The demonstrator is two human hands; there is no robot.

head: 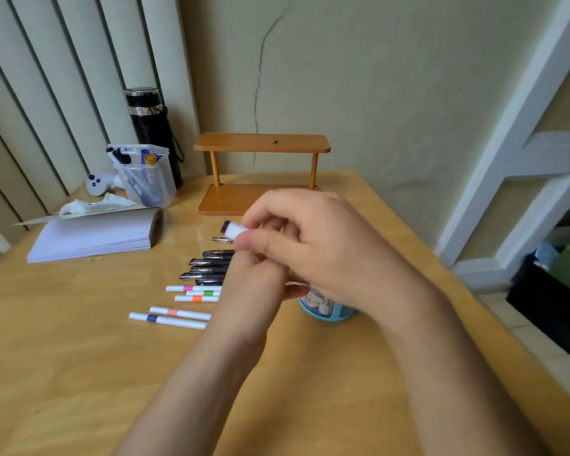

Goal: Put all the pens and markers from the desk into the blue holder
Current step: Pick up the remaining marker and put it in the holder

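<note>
Forearms cross centre frame above wooden worktop (pixel 79 373). Right hand (pixel 313 238) pinches white marker (pixel 234 230). Left hand (pixel 260 278) grip unclear. Blue holder (pixel 326 309) beneath hands, right of centre. Dark pens (pixel 208 266), white markers (pixel 178 311) lie left of centre.

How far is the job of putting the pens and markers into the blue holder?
Early. The holder is mostly hidden behind the hands, so its contents cannot be judged. The right hand has a white marker in its grip above it. Left on the desk: five banded markers and a row of dark pens.
</note>
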